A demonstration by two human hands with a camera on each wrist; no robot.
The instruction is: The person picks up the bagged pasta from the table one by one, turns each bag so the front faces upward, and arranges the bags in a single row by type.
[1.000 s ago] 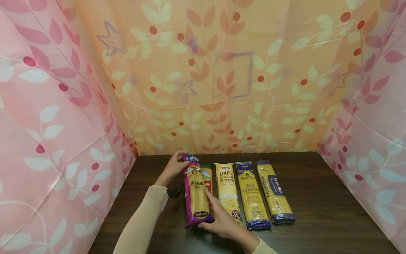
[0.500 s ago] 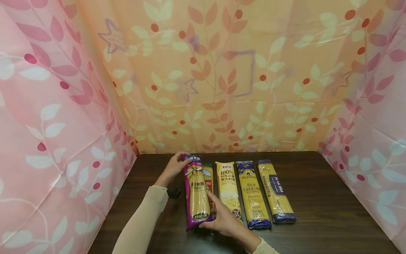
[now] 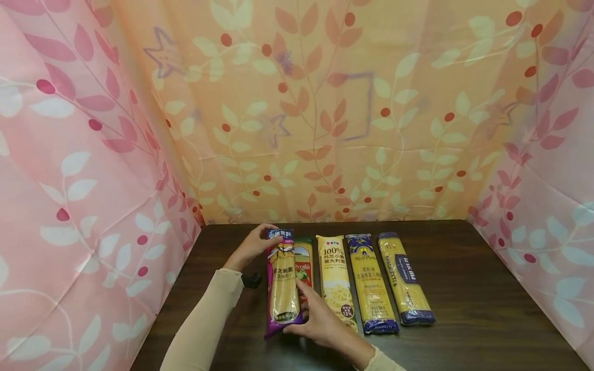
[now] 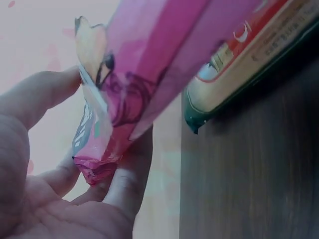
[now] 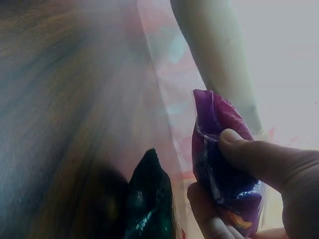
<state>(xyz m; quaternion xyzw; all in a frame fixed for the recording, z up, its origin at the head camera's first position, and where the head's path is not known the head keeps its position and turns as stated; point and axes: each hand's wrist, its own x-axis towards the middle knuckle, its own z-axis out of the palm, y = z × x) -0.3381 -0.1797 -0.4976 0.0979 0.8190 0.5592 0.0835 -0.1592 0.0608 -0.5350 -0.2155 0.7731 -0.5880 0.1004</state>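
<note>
Both hands hold a purple spaghetti packet (image 3: pixel 284 288) with a clear window. My left hand (image 3: pixel 250 248) grips its far end, thumb on one side and fingers on the other, as the left wrist view also shows on the pink wrapper (image 4: pixel 149 64). At the near end, my right hand (image 3: pixel 320 318) pinches the lower right corner; in the right wrist view its thumb lies on the dark purple end (image 5: pixel 219 159). Partly hidden behind this packet is a green and red pasta packet (image 3: pixel 303 257), which lies lower in the left wrist view, apart from the purple one.
To the right on the dark wooden table (image 3: pixel 482 309) lie a yellow and white pasta packet (image 3: pixel 331 263), a blue and yellow one (image 3: pixel 371 283) and a spaghetti packet with a dark blue label (image 3: pixel 408 283). A floral curtain (image 3: pixel 315 129) surrounds the table on three sides.
The purple packet has shifted a little left and toward the person with both hands still on it. More of the green and red packet shows beside it.
</note>
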